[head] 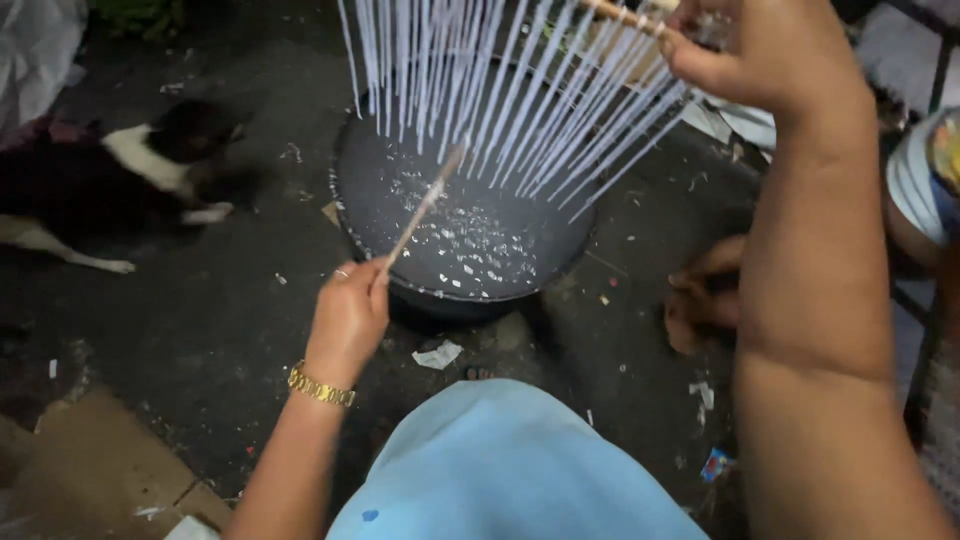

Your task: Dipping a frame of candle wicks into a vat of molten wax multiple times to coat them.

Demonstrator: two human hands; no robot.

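Head view looked straight down on one round dark pan (400,275) sitting on the dark ground, its black surface flecked with small white bits.

At about eleven o'clock from the person's blue-clad lap (500,470), the left hand (348,318) was clenched around one thin stick (425,207), which slanted up toward one o'clock and ended over the pan. One gold bracelet (320,388) circled that wrist, and one ring showed on a finger.

At two o'clock, high in the frame, the right hand (760,45) was closed on the end of one wooden rod (620,14). From that rod hung a row of pale, thin strands (500,90), too many and too closely packed to count, fanning down toward seven o'clock above the pan. None of their tips could be seen touching the pan.

At nine o'clock one black and white dog (120,170) lay on the ground, well apart from the pan. One flat brown board (90,465) lay at eight o'clock. Scraps of paper were scattered near the pan, one white piece (438,354) just beside its near rim. At three o'clock one bare foot (705,295) rested on the ground.
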